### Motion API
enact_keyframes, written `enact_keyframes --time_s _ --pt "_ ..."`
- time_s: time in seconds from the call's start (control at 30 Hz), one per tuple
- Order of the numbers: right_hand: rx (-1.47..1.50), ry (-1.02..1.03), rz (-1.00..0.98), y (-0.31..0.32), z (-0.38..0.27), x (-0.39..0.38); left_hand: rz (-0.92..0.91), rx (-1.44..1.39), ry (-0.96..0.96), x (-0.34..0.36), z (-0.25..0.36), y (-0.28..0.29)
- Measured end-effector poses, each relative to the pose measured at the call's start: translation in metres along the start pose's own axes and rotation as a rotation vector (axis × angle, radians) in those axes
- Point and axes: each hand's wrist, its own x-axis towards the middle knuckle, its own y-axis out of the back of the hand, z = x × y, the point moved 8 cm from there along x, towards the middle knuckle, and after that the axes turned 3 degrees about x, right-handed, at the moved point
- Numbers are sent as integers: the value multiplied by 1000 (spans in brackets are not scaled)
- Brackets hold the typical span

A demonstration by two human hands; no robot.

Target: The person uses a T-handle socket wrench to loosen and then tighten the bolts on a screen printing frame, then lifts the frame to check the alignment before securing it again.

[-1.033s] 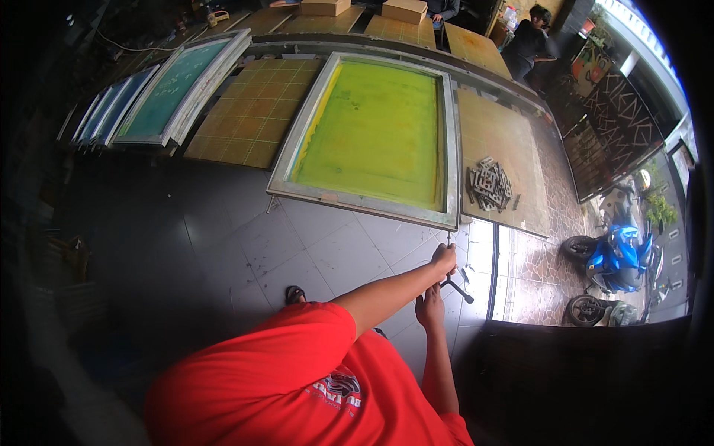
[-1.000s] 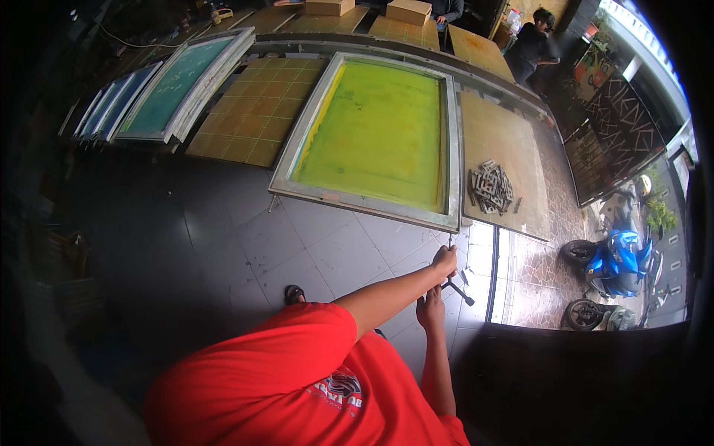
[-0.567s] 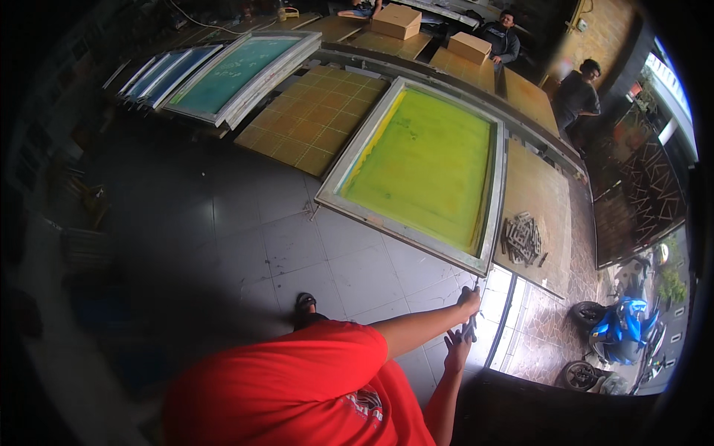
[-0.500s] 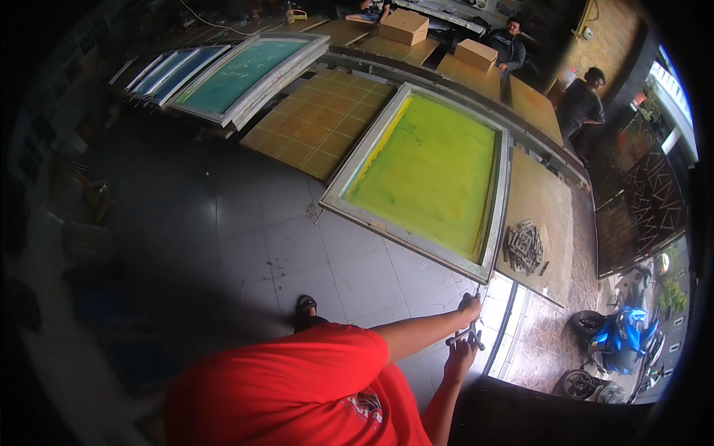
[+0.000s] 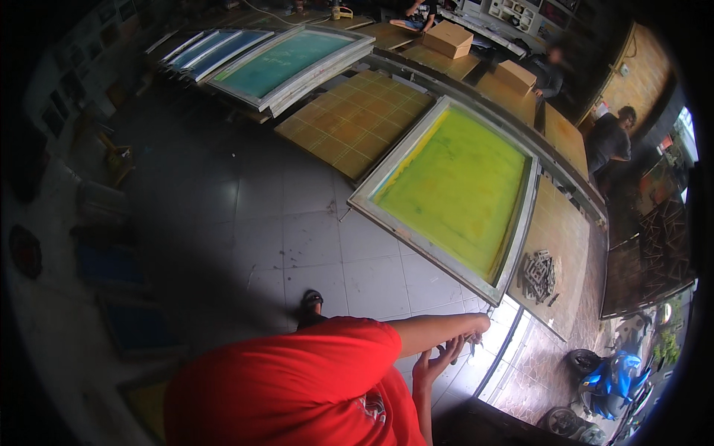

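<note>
A dark handled tool [image 5: 471, 339] is seen between the hands, just below the near right corner of a yellow-green framed screen [image 5: 454, 189], its long axis mostly hidden. The left hand [image 5: 477, 323] is placed nearer that corner, curled, its grip not discernible; the right hand [image 5: 433, 363] is set lower left, fingers loosely spread beside the tool. Beyond, two cardboard boxes [image 5: 447, 40] are rested on boards [image 5: 506, 102], contents unseen.

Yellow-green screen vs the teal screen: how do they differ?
Colouring: the yellow-green screen turns brighter yellow along its left side; the teal screen is faintly marked in pale tones. Position: the yellow-green screen is nearer the left hand; the teal screen sits farther to the left. Both are rectangular and pale-framed.
</note>
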Motion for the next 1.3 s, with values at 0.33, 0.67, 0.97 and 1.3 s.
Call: enact_keyframes --time_s 0.33,0.67,0.97,1.3 --pt "-120 -135 -192 0 104 -14 677 -171 -304 -88 27 10" --pt "799 -674 124 69 140 -14 479 -628 -421 -115 32 -6" --pt "1411 -644 460 61 125 -9 309 -733 -497 -137 36 -7" --pt "-318 -70 104 60 76 25 287 -464 -268 -148 31 3"
